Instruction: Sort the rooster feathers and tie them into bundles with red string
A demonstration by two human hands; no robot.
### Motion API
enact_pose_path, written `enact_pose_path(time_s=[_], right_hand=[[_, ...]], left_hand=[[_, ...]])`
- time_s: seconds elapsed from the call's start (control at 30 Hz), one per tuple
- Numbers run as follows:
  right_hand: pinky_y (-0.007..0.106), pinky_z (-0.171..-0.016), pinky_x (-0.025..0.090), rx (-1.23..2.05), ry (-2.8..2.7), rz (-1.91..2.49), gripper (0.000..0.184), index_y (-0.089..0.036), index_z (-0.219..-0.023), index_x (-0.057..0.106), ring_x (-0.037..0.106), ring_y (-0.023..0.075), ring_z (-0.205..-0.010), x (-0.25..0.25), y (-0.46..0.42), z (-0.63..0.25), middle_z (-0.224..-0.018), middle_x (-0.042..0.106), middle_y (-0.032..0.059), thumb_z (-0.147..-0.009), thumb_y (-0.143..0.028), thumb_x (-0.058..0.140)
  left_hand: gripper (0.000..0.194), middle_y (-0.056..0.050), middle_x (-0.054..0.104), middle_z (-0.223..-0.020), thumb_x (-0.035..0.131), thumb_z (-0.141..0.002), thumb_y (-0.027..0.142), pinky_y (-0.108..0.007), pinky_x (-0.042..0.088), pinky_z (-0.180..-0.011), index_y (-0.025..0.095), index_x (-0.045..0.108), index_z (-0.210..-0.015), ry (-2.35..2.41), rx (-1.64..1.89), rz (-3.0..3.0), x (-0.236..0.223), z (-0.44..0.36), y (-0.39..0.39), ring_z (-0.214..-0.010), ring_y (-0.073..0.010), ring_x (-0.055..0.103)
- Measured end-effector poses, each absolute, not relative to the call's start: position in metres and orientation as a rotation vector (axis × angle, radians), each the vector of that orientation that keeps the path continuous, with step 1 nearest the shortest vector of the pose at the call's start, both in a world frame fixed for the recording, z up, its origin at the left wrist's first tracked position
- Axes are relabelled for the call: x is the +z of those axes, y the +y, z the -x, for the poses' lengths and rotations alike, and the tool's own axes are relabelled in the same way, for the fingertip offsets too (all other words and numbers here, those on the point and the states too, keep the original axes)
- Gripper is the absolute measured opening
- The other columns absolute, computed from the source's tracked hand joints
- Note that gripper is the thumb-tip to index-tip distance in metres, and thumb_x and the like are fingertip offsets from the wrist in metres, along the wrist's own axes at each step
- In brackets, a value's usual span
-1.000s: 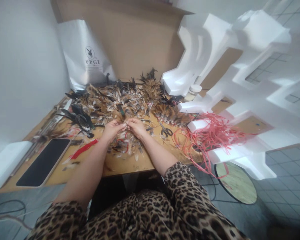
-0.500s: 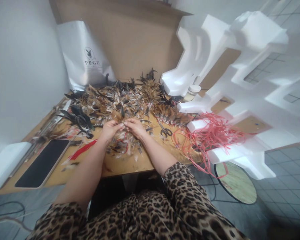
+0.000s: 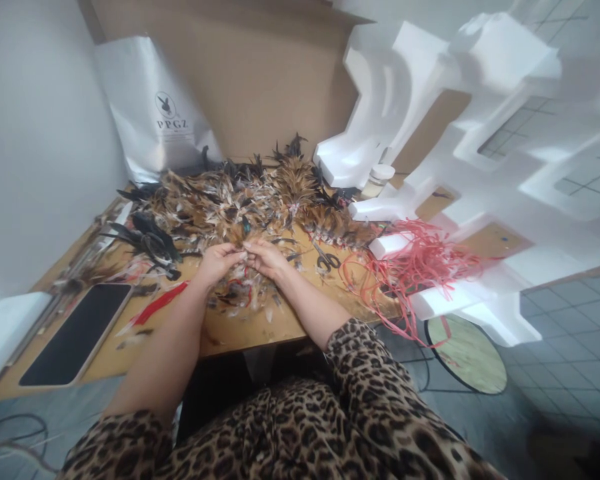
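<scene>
My left hand [image 3: 215, 261] and my right hand [image 3: 267, 257] meet fingertip to fingertip over a small heap of feathers at the middle of the wooden table [image 3: 240, 327]. Both hands have their fingers pinched together on something small that I cannot make out among the feathers. Behind them spreads a big pile of brown, black and white feathers [image 3: 240, 197]. A red feather [image 3: 157, 303] lies just left of my left wrist. Small black scissors [image 3: 325, 259] rest right of my right hand.
A black phone [image 3: 73, 337] lies at the table's near left, with a white block [image 3: 5, 330] beyond it. A silver bag [image 3: 153, 117] leans on cardboard at the back. White foam pieces [image 3: 430, 133] and red strips [image 3: 415, 267] crowd the right. A round stool [image 3: 467, 353] stands on the tiled floor.
The view has shifted a little, so everything sits slightly further left and lower. My hands stay pinched together at the same spot over the feathers.
</scene>
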State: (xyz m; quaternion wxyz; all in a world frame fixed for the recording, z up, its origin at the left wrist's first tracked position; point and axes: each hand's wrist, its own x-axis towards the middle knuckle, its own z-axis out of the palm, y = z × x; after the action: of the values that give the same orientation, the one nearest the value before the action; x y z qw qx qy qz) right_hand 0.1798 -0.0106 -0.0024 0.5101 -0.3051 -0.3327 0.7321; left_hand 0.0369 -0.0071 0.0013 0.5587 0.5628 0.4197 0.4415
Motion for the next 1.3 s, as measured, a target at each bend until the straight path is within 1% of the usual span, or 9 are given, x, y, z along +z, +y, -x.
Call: enact_pose_path(time_s=[0.07,0.2,0.47,0.63,0.77,0.93,1.07,1.17,1.3], right_hand=[[0.017,-0.046,0.031,1.748,-0.798,0.752,0.039,-0.017,-0.061,0.046,0.036,0.0027,-0.043,0.001,-0.011,-0.181,-0.045,0.042,-0.0094,-0.049,-0.033,0.08],[0.018,-0.041,0.023,1.432,-0.844,0.927,0.035,-0.016,-0.062,0.051,0.033,0.0027,-0.04,0.013,-0.007,-0.195,-0.044,0.042,-0.0087,-0.052,-0.038,0.076],[0.02,-0.041,0.025,0.892,-0.785,1.222,0.03,-0.015,-0.062,0.054,0.038,0.0053,-0.04,0.038,-0.014,-0.286,-0.049,0.052,-0.0034,-0.06,-0.042,0.067],[0.021,-0.046,0.03,0.467,-0.854,1.547,0.027,-0.014,-0.057,0.054,0.038,0.0063,-0.041,0.028,-0.022,-0.356,-0.045,0.048,-0.0031,-0.065,-0.039,0.06],[0.023,-0.053,0.035,0.284,-0.994,1.874,0.029,-0.014,-0.057,0.058,0.047,0.0111,-0.05,0.017,-0.018,-0.389,-0.048,0.052,0.0013,-0.07,-0.04,0.055],[0.028,-0.066,0.042,0.137,-1.16,2.21,0.028,-0.015,-0.069,0.063,0.059,0.019,-0.071,0.016,-0.016,-0.391,-0.072,0.065,0.0089,-0.074,-0.04,0.051],[0.033,-0.076,0.043,-0.15,-1.288,2.278,0.034,-0.015,-0.104,0.058,0.059,0.0236,-0.088,0.021,-0.024,-0.378,-0.102,0.062,0.0136,-0.078,-0.035,0.05],[0.038,-0.088,0.038,-0.424,-1.53,2.168,0.039,-0.015,-0.118,0.051,0.05,0.0268,-0.108,0.02,-0.03,-0.373,-0.124,0.051,0.0176,-0.082,-0.027,0.044],[0.042,-0.102,0.025,-0.539,-1.821,2.03,0.046,-0.015,-0.131,0.041,0.029,0.0261,-0.13,0.012,-0.027,-0.374,-0.142,0.034,0.015,-0.088,-0.027,0.034]], left_hand=[[0.029,-0.001,0.062,-0.057,0.078,-0.053,0.032,-0.02,0.038,-0.049,0.012,0.067,-0.07,1.008,1.059,-1.319,0.002,-0.037,-0.007,-0.047,-0.0079,0.049],[0.039,-0.004,0.066,-0.071,0.078,-0.053,0.035,-0.021,0.043,-0.05,0.014,0.068,-0.084,1.062,1.162,-1.293,0.003,-0.039,-0.006,-0.056,-0.0114,0.057],[0.038,-0.004,0.065,-0.065,0.073,-0.057,0.038,-0.02,0.043,-0.047,0.011,0.068,-0.084,1.156,1.255,-1.278,-0.003,-0.036,0.002,-0.054,-0.011,0.057],[0.037,-0.004,0.066,-0.067,0.072,-0.059,0.037,-0.019,0.043,-0.047,0.011,0.068,-0.085,1.169,1.214,-1.312,-0.004,-0.039,0.0,-0.053,-0.01,0.057],[0.033,-0.005,0.067,-0.068,0.072,-0.058,0.035,-0.019,0.043,-0.046,0.012,0.068,-0.08,1.18,1.218,-1.302,-0.005,-0.038,0.001,-0.052,-0.01,0.056],[0.032,-0.004,0.065,-0.065,0.07,-0.06,0.036,-0.019,0.044,-0.046,0.011,0.068,-0.079,1.224,1.221,-1.336,-0.005,-0.037,0.002,-0.052,-0.0099,0.056],[0.033,-0.004,0.066,-0.065,0.069,-0.06,0.037,-0.019,0.043,-0.045,0.011,0.068,-0.08,1.244,1.221,-1.357,-0.004,-0.038,0.001,-0.052,-0.01,0.056],[0.032,-0.004,0.066,-0.065,0.069,-0.059,0.036,-0.019,0.043,-0.046,0.011,0.068,-0.08,1.248,1.225,-1.346,-0.003,-0.038,0.0,-0.051,-0.01,0.056],[0.031,-0.004,0.066,-0.065,0.069,-0.059,0.035,-0.019,0.043,-0.046,0.012,0.068,-0.079,1.253,1.222,-1.333,-0.004,-0.039,0.0,-0.051,-0.01,0.056]])
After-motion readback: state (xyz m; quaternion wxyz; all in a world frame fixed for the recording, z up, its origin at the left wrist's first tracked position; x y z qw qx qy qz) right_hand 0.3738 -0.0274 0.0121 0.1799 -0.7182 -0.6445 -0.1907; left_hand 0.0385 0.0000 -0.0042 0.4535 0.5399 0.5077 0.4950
